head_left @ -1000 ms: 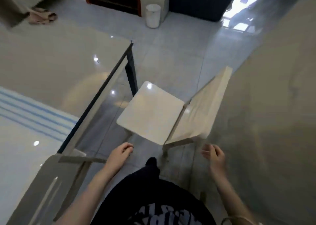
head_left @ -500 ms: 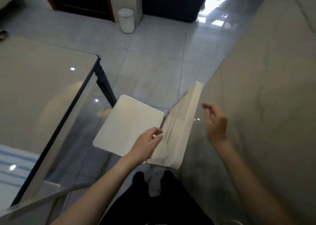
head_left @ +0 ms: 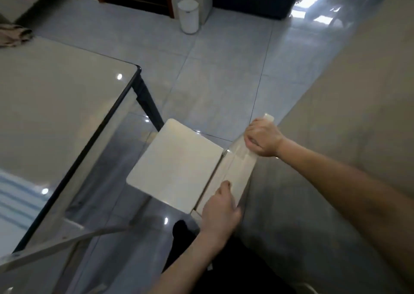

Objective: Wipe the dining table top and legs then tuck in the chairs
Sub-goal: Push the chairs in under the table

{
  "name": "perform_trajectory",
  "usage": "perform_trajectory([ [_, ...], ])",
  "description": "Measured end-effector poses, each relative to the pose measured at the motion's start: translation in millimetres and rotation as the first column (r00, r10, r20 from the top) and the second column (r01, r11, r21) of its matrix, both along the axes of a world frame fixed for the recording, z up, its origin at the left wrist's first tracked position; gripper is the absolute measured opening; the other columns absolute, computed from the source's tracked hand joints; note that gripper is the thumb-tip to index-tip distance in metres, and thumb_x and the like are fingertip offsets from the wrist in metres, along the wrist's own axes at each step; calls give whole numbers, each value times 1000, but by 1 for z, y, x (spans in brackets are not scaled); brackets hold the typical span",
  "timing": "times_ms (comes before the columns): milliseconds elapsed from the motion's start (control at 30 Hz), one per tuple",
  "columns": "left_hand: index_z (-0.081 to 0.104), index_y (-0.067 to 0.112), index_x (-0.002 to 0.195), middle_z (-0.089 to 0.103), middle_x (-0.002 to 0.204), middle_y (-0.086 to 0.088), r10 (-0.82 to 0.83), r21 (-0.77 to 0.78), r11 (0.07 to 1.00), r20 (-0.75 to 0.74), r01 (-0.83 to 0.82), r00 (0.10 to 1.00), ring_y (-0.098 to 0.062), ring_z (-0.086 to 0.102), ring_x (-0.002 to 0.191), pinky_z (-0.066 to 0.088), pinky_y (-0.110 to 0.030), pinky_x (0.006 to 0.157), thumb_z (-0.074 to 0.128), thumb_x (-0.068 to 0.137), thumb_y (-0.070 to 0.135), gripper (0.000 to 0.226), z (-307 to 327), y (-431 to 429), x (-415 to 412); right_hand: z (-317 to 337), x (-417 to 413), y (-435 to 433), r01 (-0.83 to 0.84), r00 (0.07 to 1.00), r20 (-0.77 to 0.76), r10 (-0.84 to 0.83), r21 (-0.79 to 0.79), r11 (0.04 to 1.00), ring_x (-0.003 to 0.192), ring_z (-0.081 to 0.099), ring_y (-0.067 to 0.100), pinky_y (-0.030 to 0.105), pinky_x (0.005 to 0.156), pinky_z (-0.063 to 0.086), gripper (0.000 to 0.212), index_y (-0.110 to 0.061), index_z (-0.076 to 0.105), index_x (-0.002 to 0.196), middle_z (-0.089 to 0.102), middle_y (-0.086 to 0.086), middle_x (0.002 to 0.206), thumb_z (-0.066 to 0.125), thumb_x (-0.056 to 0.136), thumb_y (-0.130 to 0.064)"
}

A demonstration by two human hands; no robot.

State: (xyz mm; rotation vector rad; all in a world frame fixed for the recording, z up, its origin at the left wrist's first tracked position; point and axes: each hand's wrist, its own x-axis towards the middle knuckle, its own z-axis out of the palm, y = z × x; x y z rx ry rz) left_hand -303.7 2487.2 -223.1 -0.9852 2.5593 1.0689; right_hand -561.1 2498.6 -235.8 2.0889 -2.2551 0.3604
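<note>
A pale wooden chair [head_left: 177,166] stands beside the glossy dining table [head_left: 56,105], its seat facing the table's dark corner leg [head_left: 147,105] and its backrest close to the wall on the right. My right hand [head_left: 262,139] grips the far top end of the backrest. My left hand [head_left: 221,213] holds the near end of the backrest, thumb on its inner face. The seat's left edge lies just outside the table's dark rim.
A beige wall [head_left: 347,137] runs close along the chair's right side. A second chair's pale frame [head_left: 67,242] shows under the table's near edge. A white bin [head_left: 188,16] stands by a dark door at the back. Crumpled cloth [head_left: 13,34] lies beyond the table's far left.
Both hands rose from my sides and took hold of the backrest. The view swung, and the chair now looks nearer to the table.
</note>
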Motion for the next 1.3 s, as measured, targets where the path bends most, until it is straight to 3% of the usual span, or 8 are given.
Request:
perform_trajectory([
  [233, 29, 18, 140, 63, 118, -15, 3, -27, 1000, 17, -3, 1000, -39, 58, 106, 48, -41, 87, 52, 83, 35, 63, 5, -21, -7, 2, -9, -27, -15, 1000, 1, 15, -52, 999, 45, 48, 29, 31, 60, 38, 27, -15, 47, 48, 52, 6, 48, 47, 75, -18],
  [367, 32, 23, 141, 64, 118, -14, 64, -59, 996, 22, -63, 998, -38, 57, 109, 47, -38, 88, 53, 82, 33, 63, 15, -52, -12, 9, -13, -65, -13, 999, 32, 15, -89, 996, 47, 51, 30, 33, 59, 45, 30, -12, 53, 50, 54, 8, 49, 43, 77, -21],
  [533, 31, 29, 143, 64, 119, -11, 120, -70, 991, 43, -117, 992, -35, 58, 109, 45, -35, 89, 53, 83, 36, 64, 15, -83, -3, 8, -1, -105, -26, 1000, -7, 26, -98, 995, 44, 50, 29, 29, 56, 37, 31, -12, 54, 48, 54, 8, 47, 43, 74, -23],
  [733, 36, 30, 143, 65, 121, -10, 181, -101, 979, 58, -175, 982, -32, 58, 112, 46, -33, 92, 48, 73, 44, 72, 18, -113, 2, 10, 1, -141, -24, 1000, 16, 25, -84, 996, 43, 50, 30, 33, 58, 45, 38, -11, 52, 45, 55, 11, 46, 39, 78, -26],
  [933, 40, 32, 140, 64, 124, -7, 202, -136, 972, 47, -194, 978, -31, 58, 112, 48, -33, 91, 56, 74, 42, 69, 17, -123, 3, 20, 3, -150, -121, 993, -2, 121, -68, 990, 41, 47, 27, 32, 57, 42, 40, -12, 48, 43, 52, 8, 44, 38, 80, -26],
  [1067, 36, 31, 143, 64, 124, -6, 152, -143, 980, 65, -142, 986, -30, 59, 111, 48, -33, 91, 54, 77, 44, 69, 6, -105, 0, 13, -13, -131, -380, 923, -42, 383, 51, 923, 53, 49, 28, 34, 61, 42, 40, -13, 53, 57, 54, 6, 55, 36, 89, -30],
  [1167, 34, 32, 144, 62, 127, -4, 115, -128, 986, 93, -103, 989, -29, 58, 113, 47, -34, 92, 52, 80, 48, 68, -3, -82, 7, 5, -29, -102, -533, 834, -39, 550, 197, 823, 68, 56, 29, 35, 69, 45, 47, -11, 61, 82, 60, 7, 73, 28, 98, -39],
  [1300, 35, 37, 142, 59, 133, 0, 139, -122, 984, 98, -127, 985, -27, 56, 119, 46, -34, 98, 50, 72, 49, 73, -10, -83, 17, 10, -38, -93, -615, 763, -42, 645, 259, 744, 86, 57, 24, 34, 79, 45, 43, -11, 61, 105, 63, 5, 94, 47, 88, -48],
])
